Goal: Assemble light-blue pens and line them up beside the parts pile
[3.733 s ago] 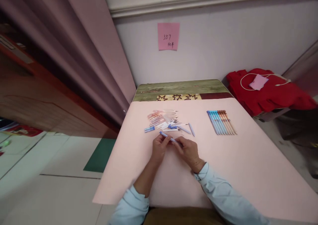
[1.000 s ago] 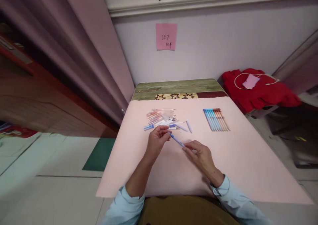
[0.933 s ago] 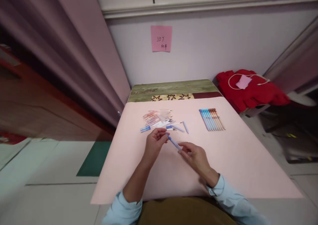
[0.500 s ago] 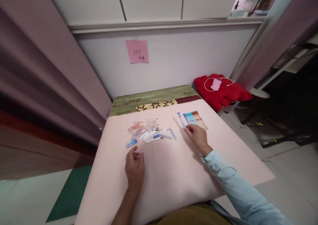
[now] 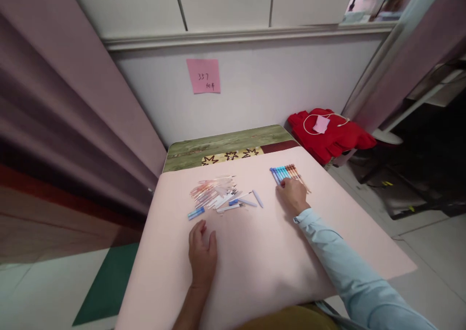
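My right hand (image 5: 293, 195) reaches to the far right of the pink table cover (image 5: 262, 257). Its curled fingers pinch the near end of a blue pen (image 5: 274, 173), which lies at the left edge of a neat row of blue and brown pens (image 5: 289, 171). The hand hides the near ends of that row. My left hand (image 5: 202, 255) lies flat on the cover with its fingers stretched out, holding nothing. Just beyond it is a loose pile of pen parts (image 5: 214, 197), with a blue cap (image 5: 195, 213) and a pale barrel (image 5: 257, 198) at its edges.
A green patterned tabletop (image 5: 225, 144) shows beyond the cover, against a wall with a pink note (image 5: 204, 76). A red cloth with a white cable (image 5: 331, 132) lies at the right. Purple curtains (image 5: 73, 111) hang at the left.
Both hands held one blue pen in front of the pile. My right hand has carried it right to the row of pens, and my left hand has let go and dropped flat on the cover.
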Demonstrator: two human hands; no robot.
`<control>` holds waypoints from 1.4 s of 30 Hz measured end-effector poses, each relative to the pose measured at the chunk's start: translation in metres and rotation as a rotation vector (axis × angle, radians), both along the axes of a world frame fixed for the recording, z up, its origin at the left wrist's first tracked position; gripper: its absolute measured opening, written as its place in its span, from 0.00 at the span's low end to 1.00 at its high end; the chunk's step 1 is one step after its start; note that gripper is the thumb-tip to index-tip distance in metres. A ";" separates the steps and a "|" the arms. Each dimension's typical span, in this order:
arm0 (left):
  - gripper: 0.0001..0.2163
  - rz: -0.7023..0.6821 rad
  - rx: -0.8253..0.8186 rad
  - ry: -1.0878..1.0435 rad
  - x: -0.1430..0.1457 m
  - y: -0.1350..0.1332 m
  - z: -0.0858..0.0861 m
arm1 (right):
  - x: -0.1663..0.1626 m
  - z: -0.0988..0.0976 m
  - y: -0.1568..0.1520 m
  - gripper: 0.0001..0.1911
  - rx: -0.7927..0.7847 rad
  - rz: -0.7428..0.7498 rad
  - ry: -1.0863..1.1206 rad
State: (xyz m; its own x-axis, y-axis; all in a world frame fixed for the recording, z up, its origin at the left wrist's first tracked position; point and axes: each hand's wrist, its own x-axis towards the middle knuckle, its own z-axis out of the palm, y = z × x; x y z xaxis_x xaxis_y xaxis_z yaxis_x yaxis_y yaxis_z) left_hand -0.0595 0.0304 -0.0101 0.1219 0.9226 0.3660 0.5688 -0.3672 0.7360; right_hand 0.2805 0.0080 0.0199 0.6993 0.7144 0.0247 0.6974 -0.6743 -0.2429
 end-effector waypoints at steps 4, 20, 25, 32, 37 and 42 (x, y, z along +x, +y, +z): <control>0.17 0.004 0.010 -0.008 0.000 -0.001 -0.001 | 0.002 0.000 -0.004 0.15 0.022 0.023 -0.027; 0.15 0.034 -0.056 -0.103 -0.004 -0.003 -0.004 | -0.043 -0.001 -0.026 0.15 0.257 0.169 0.127; 0.15 0.028 -0.052 -0.085 -0.004 0.000 -0.003 | -0.010 0.002 -0.026 0.17 0.069 0.049 0.023; 0.15 0.037 -0.054 -0.071 -0.004 0.002 -0.001 | -0.013 0.003 -0.009 0.19 -0.065 0.063 -0.031; 0.14 0.035 -0.052 -0.080 -0.005 0.003 0.001 | -0.015 0.005 0.000 0.17 -0.093 0.054 -0.045; 0.13 0.027 -0.050 -0.077 -0.006 0.004 0.000 | -0.012 0.005 -0.005 0.17 -0.100 0.036 -0.045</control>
